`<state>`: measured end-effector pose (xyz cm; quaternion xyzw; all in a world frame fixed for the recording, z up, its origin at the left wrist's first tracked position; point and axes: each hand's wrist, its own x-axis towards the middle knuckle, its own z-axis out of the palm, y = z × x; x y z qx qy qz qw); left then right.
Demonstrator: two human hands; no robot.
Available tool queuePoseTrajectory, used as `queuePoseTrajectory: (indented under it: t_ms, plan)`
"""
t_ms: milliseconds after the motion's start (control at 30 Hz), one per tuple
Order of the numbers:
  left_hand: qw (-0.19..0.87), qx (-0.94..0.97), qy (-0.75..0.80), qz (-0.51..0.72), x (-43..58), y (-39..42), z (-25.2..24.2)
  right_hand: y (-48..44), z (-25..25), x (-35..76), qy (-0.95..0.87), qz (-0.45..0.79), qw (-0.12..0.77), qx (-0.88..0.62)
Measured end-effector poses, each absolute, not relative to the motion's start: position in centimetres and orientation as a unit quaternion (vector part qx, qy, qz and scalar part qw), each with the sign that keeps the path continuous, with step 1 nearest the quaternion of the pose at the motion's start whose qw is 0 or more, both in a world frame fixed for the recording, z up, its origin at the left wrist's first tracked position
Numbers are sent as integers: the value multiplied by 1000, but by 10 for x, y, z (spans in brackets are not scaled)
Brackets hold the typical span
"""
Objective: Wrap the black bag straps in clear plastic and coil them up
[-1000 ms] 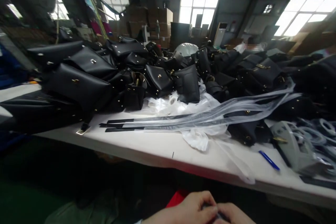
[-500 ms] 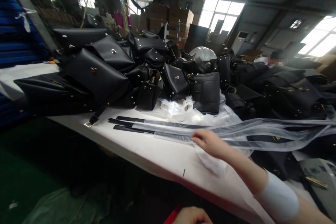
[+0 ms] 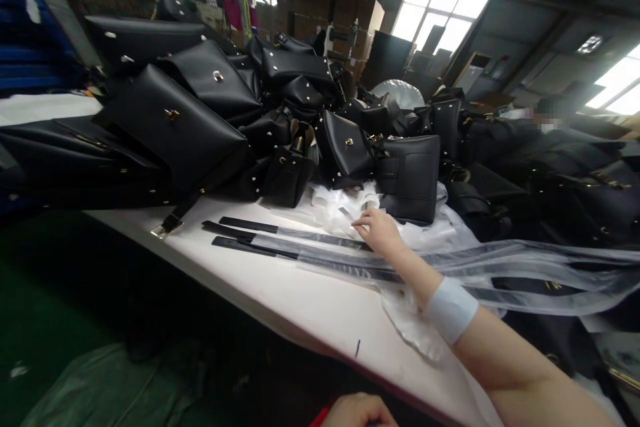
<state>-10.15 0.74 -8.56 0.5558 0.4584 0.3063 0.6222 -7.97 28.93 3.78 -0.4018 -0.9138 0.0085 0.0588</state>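
My right hand (image 3: 379, 230) reaches over the table, thumb and fingers brought together in a pinch beside crumpled white plastic wrapping (image 3: 335, 203). Whatever lies between the fingertips is too small to make out. Beneath this hand and wrist run black straps (image 3: 250, 223), their long right-hand portions covered in clear plastic film (image 3: 530, 253) and their left ends bare. At the bottom edge my left hand (image 3: 357, 411) shows only in part, low in front of the table, beside a bit of red; its fingers are mostly out of frame.
Black bags (image 3: 175, 127) with metal fittings pile up along the back of the white table (image 3: 300, 293). One bag (image 3: 413, 180) stands behind the wrapping. A buckled strap (image 3: 167, 223) hangs near the front edge. Cardboard boxes (image 3: 313, 13) and a person (image 3: 547, 113) are farther back.
My right hand has moved up and slightly left, from the film-covered straps to the white wrapping. My left hand stays low at the bottom edge. The view has shifted a little.
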Motion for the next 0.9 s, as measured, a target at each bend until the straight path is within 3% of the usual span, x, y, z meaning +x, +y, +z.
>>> queuePoseTrajectory:
  t_ms: [133, 233, 333, 600, 767, 900]
  plan:
    - [613, 583, 433, 311, -100, 5, -81, 284, 67, -55, -824, 245, 253, -443]
    - [600, 596, 430, 315, -96, -1, -73, 270, 85, -29, -717, 446, 285, -453]
    - [595, 588, 455, 304, -88, -9, -58, 248, 92, 2, -626, 542, 316, -462]
    - [633, 555, 442, 310, -67, -29, -26, 155, 77, 110, -644, 486, 327, -492]
    - [677, 534, 421, 282, -50, -35, -26, 112, 49, 163, -558, 514, 333, -560]
    - [654, 566, 416, 281, -36, -36, -25, 100, 32, 194, -566, 449, 332, -606]
